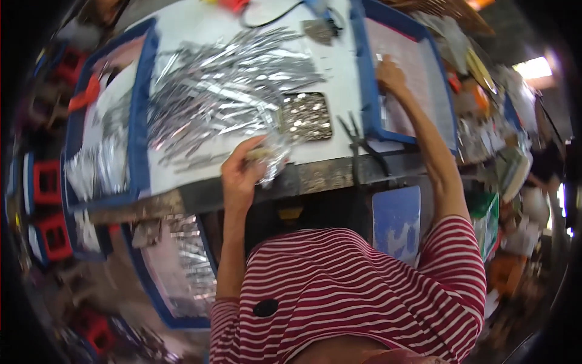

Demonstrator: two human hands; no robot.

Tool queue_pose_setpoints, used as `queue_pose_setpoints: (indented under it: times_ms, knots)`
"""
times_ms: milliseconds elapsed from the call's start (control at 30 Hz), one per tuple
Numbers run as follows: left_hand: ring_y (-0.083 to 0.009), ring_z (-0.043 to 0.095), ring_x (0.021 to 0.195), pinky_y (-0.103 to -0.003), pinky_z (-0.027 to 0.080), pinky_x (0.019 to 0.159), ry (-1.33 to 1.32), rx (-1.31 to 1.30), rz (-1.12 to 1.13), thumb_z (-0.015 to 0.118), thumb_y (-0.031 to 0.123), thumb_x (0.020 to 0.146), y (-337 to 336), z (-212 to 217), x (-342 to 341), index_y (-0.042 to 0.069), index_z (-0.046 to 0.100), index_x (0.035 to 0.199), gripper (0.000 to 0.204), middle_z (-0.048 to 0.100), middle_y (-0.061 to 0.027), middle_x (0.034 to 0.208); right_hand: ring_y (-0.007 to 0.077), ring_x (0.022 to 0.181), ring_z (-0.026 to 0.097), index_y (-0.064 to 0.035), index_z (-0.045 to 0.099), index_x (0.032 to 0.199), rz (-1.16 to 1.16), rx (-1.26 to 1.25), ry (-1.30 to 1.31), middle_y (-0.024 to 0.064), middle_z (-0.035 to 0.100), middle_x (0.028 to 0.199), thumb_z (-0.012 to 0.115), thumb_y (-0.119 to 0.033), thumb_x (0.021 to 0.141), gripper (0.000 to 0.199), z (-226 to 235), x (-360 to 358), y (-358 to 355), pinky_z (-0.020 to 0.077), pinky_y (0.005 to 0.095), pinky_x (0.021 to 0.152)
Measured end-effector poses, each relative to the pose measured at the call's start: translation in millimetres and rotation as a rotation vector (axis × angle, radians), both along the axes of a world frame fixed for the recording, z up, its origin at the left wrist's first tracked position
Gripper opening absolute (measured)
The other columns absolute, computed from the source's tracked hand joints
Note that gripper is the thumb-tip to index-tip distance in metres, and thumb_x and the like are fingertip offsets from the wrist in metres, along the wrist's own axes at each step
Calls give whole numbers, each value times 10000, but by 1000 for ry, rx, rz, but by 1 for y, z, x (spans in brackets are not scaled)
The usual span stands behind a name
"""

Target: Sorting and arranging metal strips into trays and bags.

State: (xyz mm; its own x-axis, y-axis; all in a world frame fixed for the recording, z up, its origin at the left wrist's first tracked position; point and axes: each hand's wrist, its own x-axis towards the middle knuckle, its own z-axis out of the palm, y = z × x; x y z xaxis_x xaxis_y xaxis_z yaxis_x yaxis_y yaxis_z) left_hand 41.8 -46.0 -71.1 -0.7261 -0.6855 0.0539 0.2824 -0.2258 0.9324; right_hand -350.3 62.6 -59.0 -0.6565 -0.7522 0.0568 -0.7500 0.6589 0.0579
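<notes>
My left hand [241, 173] is closed on a crumpled clear plastic bag [274, 159] at the table's front edge; what the bag contains is too blurred to make out. My right hand [391, 76] reaches into a blue-rimmed tray [371, 91] on the right, just inside its left wall. Its fingers are smeared, and I cannot tell whether they hold anything. Beside the bag is a dark rectangular tin [308, 115] full of small shiny metal pieces. A wide heap of thin silvery strips [224, 91] covers the white tabletop beyond my left hand.
Dark-handled pliers [359, 145] lie between the tin and the right tray, handles over the front edge. Another blue-rimmed tray [140, 109] with silvery packets stands at left. Lower left, a third tray [163, 273] sits below table height. A blue stool top [396, 221] is under the table.
</notes>
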Motion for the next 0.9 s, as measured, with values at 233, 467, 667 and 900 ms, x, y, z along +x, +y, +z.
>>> queue_pose_setpoints:
  times_ms: [233,467,667,900]
  knots:
    - [-96,513,826,-197,425,721,117,39,-57,591,146,758,1,11,0,-16,495,1065,360,549,-60,936,429,790,544,65,375,911,-236,-82,-34,314,528,867,368,-365,765,454,-1,5,-3,435,463,670]
    - [-97,513,831,-207,415,744,121,55,-7,608,161,750,0,13,2,-4,496,1071,378,554,-51,929,408,718,558,56,357,883,-87,-77,29,286,551,773,391,-363,772,435,-7,-6,3,450,452,617]
    - [-98,511,838,-210,415,744,171,70,27,606,181,753,-2,11,2,-1,495,1072,383,556,-53,922,404,717,558,36,388,836,-122,-65,46,271,557,771,407,-327,761,371,-4,-1,-1,439,457,616]
    - [-79,511,822,-190,427,717,171,89,-15,621,139,735,-1,8,3,12,508,1067,373,553,-40,920,190,466,484,62,478,640,-183,-485,-405,114,486,538,505,-188,637,251,-2,-33,33,381,323,447]
